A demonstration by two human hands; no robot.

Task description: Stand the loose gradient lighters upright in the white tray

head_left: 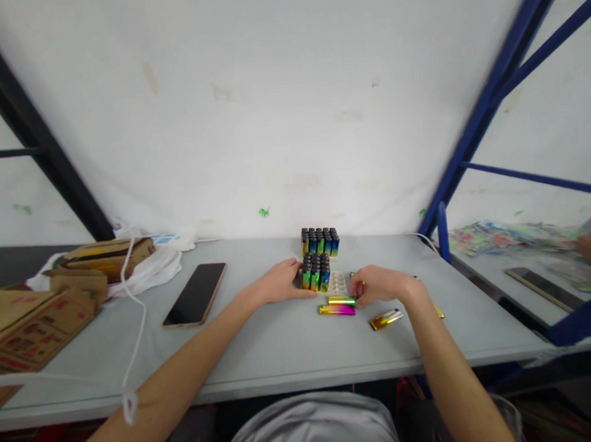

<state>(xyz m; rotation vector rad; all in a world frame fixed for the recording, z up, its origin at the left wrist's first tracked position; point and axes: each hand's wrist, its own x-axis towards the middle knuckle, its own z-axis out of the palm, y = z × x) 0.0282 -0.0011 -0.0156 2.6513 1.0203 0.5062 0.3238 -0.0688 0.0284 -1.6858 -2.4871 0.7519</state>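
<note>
Shiny lighters with black tops stand upright in a block (316,273) at the middle of the table. My left hand (282,280) is at the block's left side, thumb along the front and fingers behind, gripping it. To the block's right a pale tray with round holes (336,284) shows bare cells. My right hand (374,283) is bent down beside the tray, fingertips closed at the right end of a green-gold lighter (340,301). Just in front of that one lies a yellow-and-magenta lighter (337,310). A gold lighter (385,319) rests near my right wrist.
Another block of upright lighters (319,241) stands farther back, near the wall. A phone (196,295) lies at left, beside cardboard boxes (41,316), white plastic and a dangling white cable (139,310). A blue metal frame (470,130) rises at right.
</note>
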